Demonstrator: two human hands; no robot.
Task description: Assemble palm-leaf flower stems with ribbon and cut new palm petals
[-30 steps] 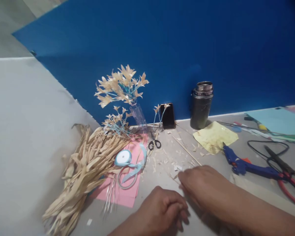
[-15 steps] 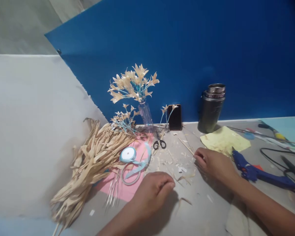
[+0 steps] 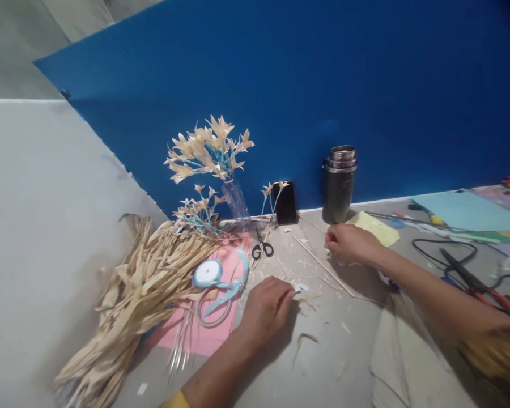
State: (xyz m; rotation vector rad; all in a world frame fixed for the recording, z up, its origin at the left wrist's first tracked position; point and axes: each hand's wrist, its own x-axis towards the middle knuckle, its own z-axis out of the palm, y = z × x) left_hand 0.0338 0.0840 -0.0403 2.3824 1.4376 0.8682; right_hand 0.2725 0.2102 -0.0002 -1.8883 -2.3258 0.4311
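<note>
My left hand (image 3: 268, 310) is closed with fingertips pinched together, low over the table beside pale scraps (image 3: 308, 297). What it holds, if anything, is too small to make out. My right hand (image 3: 352, 243) is curled shut in front of the dark flask (image 3: 339, 190), by the yellow paper (image 3: 374, 226); the inside of its grip is hidden. A thin straw-like stick (image 3: 323, 264) lies on the table between my hands. Left of my left hand are a roll of light blue ribbon (image 3: 208, 273), a ring-shaped roll (image 3: 200, 310) and thin metallic wires (image 3: 182, 343) on pink paper (image 3: 170, 333).
Dried husks (image 3: 123, 300) are heaped at left. Husk flowers (image 3: 210, 148) stand in a clear bottle (image 3: 237, 201), with small black-handled scissors (image 3: 262, 250) and a phone (image 3: 285, 203) nearby. At right lie red-handled shears (image 3: 471, 277), a black cable (image 3: 429, 255) and coloured sheets (image 3: 467, 209).
My right hand has moved away from the stick, up toward the flask and yellow paper. The left hand stays closed near the scraps. The view has turned right; my right arm now covers the blue glue gun.
</note>
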